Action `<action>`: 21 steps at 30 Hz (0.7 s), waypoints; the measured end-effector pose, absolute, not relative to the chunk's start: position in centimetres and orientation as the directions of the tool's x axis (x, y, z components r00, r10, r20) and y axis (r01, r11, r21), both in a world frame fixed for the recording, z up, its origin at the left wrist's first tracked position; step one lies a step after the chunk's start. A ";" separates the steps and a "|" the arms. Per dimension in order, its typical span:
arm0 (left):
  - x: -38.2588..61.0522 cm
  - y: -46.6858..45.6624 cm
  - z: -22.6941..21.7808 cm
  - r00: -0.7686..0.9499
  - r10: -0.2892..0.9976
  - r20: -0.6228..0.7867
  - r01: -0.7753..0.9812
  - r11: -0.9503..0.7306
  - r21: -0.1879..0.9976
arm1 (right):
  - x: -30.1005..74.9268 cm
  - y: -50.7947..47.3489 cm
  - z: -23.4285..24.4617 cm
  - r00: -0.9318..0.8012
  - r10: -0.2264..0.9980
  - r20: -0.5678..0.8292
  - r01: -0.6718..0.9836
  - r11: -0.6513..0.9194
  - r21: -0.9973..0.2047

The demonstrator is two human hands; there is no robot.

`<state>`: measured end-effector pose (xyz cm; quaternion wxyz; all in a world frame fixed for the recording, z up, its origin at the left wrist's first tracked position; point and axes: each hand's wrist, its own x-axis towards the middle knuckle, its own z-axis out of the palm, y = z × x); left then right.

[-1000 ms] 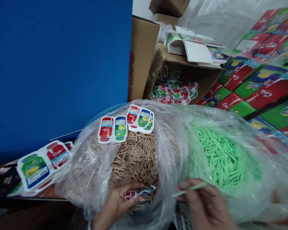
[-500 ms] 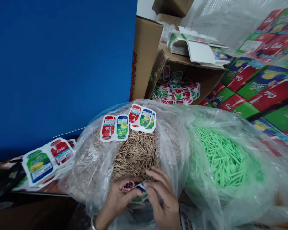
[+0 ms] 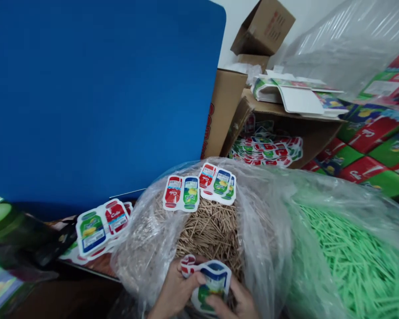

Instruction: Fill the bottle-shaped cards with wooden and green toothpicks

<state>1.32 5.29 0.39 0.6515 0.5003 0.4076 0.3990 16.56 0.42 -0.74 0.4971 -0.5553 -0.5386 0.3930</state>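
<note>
A printed, jar-shaped cola-and-sprite card is bent between my hands, its red cola side curled over and its blue-green side facing up. My left hand is closed on its left part, thumb on the fold. At its right and lower edge, my right hand grips it with fingertips on the face. Beneath them, brown sticks fill a clear plastic bag. Two flat overlapping groups of the same cards, a left card and a right card, lie on the bag's far side.
A blue panel rises at the left, with more cards beside the bag. Bright green sticks fill another bag at right. Behind, an open carton holds stacked cards; colourful printed boxes stand stacked at right.
The view has shifted, so the scene sits farther right and the far items lower. The card in my hands has turned to show more of its blue-green face; both hands still hold it.
</note>
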 end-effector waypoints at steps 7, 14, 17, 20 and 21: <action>-1.4 6.7 2.2 0.276 0.940 -0.202 -0.149 0.250 0.957 | 16.4 4.2 0.5 0.024 0.997 -0.079 0.066 -0.081 -0.995; -5.1 12.2 4.3 0.141 0.990 -0.001 0.088 -0.012 0.996 | 13.2 10.8 2.2 -0.005 0.999 -0.047 0.171 -0.046 -0.984; -6.1 16.5 5.1 0.088 0.993 0.085 0.249 -0.104 0.963 | 11.5 14.3 3.4 0.070 0.992 0.103 0.469 0.058 -0.881; -6.4 20.5 5.8 0.064 0.991 0.114 0.387 -0.130 0.913 | 10.0 17.2 4.6 0.141 0.974 0.179 0.586 0.064 -0.808; -6.4 21.5 6.0 0.050 0.991 0.124 0.451 -0.133 0.883 | 9.6 17.9 4.8 0.157 0.967 0.199 0.608 0.064 -0.791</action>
